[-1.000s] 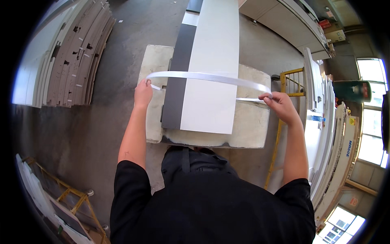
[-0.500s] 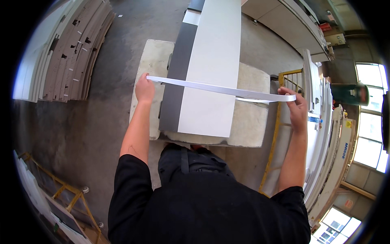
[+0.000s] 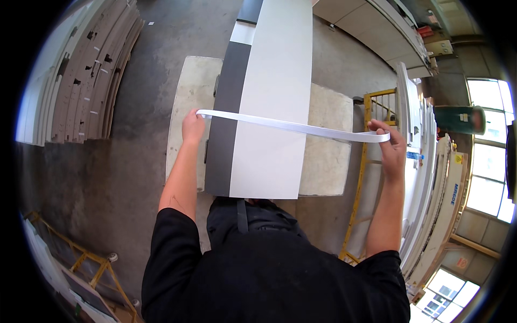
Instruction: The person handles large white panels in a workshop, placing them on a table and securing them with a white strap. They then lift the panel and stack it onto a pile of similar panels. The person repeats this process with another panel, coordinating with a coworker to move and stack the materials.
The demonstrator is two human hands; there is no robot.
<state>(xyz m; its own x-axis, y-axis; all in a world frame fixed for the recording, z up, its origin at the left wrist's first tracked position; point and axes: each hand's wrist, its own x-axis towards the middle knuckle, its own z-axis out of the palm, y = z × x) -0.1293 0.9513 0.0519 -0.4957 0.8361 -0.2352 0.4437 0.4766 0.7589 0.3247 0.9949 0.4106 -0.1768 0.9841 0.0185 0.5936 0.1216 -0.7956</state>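
Above the white panel (image 3: 274, 107), both hands, left hand (image 3: 193, 126) and right hand (image 3: 392, 146), arms outstretched, pinching a taut white strip (image 3: 293, 127).

Tabletop (image 3: 328, 156): pale, mottled, rectangular slab standing on a grey concrete floor (image 3: 145, 107), its left and right margins bare. Directly on it lies one long white panel (image 3: 277, 97) with a dark grey edge face (image 3: 229, 107) along its left side; the panel runs lengthwise away from the person, overhanging the far edge of the tabletop, with its near end close to the near edge. A second, dark panel end (image 3: 250, 11) shows beyond it, support not discernible.
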